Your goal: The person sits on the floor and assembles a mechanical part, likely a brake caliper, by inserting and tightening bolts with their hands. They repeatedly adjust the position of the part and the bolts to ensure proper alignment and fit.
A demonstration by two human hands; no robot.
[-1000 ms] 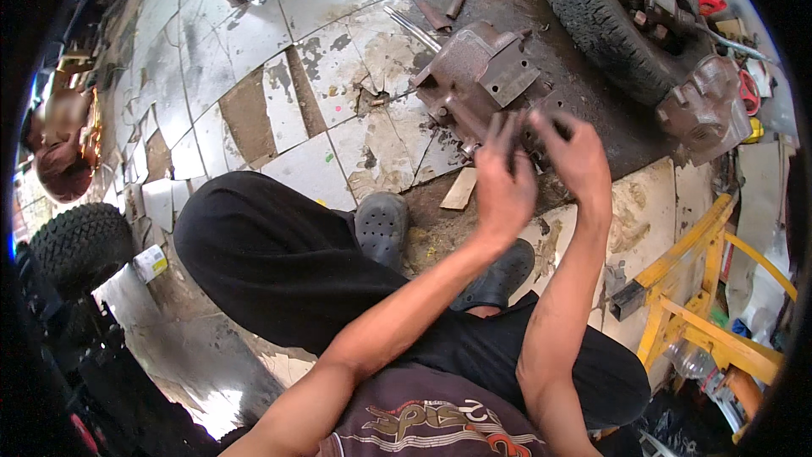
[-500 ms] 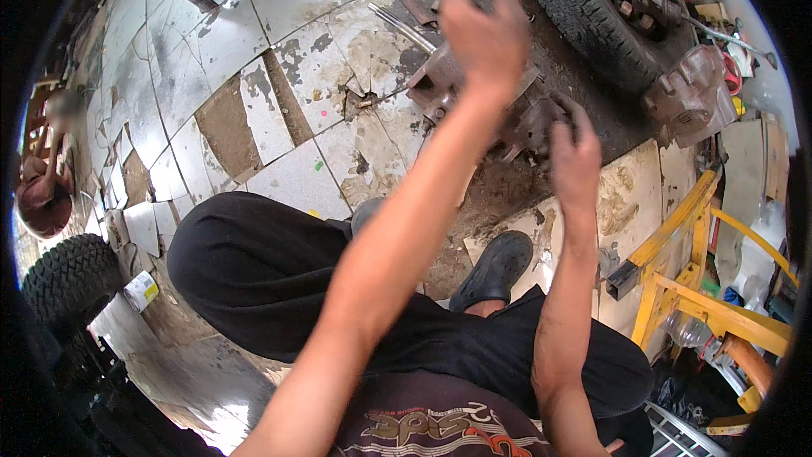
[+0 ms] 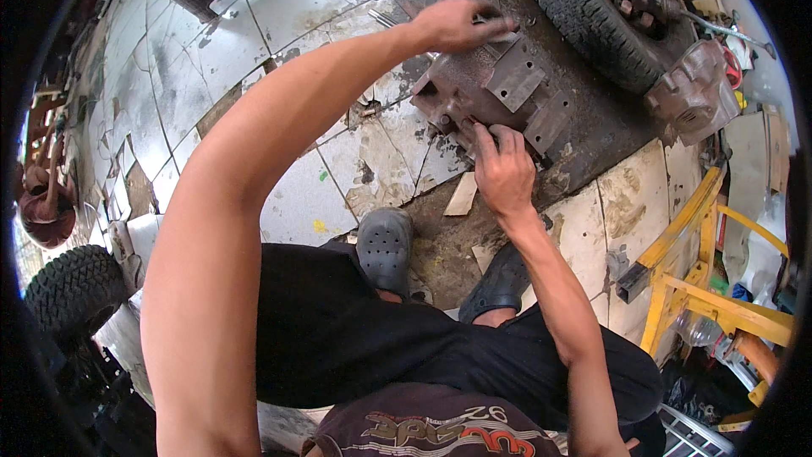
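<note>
A brown cast-metal housing (image 3: 463, 80), shaped like a gearbox case, lies on the dark floor in front of me. Two flat plates (image 3: 516, 76) with bolt holes stick out from its right side. My left hand (image 3: 461, 25) reaches across to the housing's far edge. Its fingers are curled and slightly smeared; whatever they may close on is hidden. My right hand (image 3: 505, 171) has its fingers bent against the near side of the housing, gripping it low. Thin metal rods (image 3: 382, 19) show past my left wrist.
A large tyre (image 3: 584, 25) lies at the far right beside another metal casting (image 3: 695, 95). Nearer on the right stands a yellow metal frame (image 3: 677, 262). Broken tiles (image 3: 372, 165) cover the floor around my shoes (image 3: 385, 245). A knobbly tyre (image 3: 74, 288) is at the left.
My left hand has come down from above the housing to its far edge, the elbow swinging left. My right hand has moved left and nearer to the housing's near side. My legs have shifted.
</note>
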